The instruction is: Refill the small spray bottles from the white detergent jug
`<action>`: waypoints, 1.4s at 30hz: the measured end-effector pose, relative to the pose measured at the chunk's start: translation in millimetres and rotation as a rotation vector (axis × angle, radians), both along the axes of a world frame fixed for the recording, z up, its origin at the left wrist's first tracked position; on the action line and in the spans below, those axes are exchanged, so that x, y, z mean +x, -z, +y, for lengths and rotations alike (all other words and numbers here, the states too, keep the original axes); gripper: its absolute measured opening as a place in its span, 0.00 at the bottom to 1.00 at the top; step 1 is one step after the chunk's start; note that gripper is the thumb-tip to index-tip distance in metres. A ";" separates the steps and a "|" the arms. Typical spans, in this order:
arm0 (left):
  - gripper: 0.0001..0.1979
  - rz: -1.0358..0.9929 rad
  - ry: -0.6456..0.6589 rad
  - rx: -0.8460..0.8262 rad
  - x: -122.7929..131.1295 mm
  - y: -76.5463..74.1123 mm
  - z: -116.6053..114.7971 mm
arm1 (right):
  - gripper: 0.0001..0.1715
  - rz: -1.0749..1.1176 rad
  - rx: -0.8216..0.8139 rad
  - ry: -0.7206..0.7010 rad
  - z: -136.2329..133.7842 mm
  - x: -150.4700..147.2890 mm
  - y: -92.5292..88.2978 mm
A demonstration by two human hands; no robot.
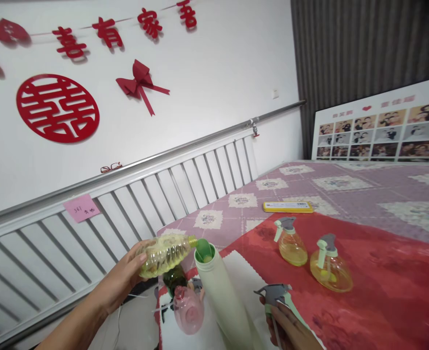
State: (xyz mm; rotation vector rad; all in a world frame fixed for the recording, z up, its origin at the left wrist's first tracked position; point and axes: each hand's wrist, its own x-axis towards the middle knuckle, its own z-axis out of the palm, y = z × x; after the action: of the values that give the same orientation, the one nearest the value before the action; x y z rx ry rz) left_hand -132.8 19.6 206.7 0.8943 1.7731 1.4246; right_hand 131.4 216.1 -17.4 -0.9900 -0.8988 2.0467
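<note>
My left hand (128,270) is wrapped round a clear ribbed bottle (165,253) of yellow liquid, tilted sideways with its mouth at a green funnel (203,249). The funnel sits in the open top of a tall pale green container (223,294). Lower right, my right hand (285,323) grips a grey and green spray head (274,295) with its tube hanging down. A pink bottle (188,310) without a spray head stands left of the container, in front of a dark green bottle (175,277). Two spray bottles (292,247) (331,270) with yellow liquid stand to the right.
A yellow flat case (288,207) lies on the patterned tablecloth (349,194) behind the red cloth (385,253). White radiator bars (178,187) run along the wall at the left. A photo board (378,126) leans at the back right.
</note>
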 end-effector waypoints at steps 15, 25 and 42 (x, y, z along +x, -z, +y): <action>0.32 0.108 -0.029 -0.067 7.3 -15.9 4.2 | 0.24 0.015 -0.016 0.035 1.1 -3.5 2.2; 0.35 0.239 -0.082 -0.108 -5.6 -13.4 6.2 | 0.25 0.010 -0.016 0.030 -0.6 -0.8 -1.4; 0.34 0.289 -0.050 -0.169 -2.8 -34.8 8.4 | 0.22 -0.003 -0.023 0.037 -2.0 0.5 -7.9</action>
State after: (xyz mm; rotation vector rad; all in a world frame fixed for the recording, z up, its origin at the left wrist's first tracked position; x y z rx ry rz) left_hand -135.7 27.9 241.6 1.0104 2.1075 1.2002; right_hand 131.8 214.1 -9.5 -1.0151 -0.8539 2.0290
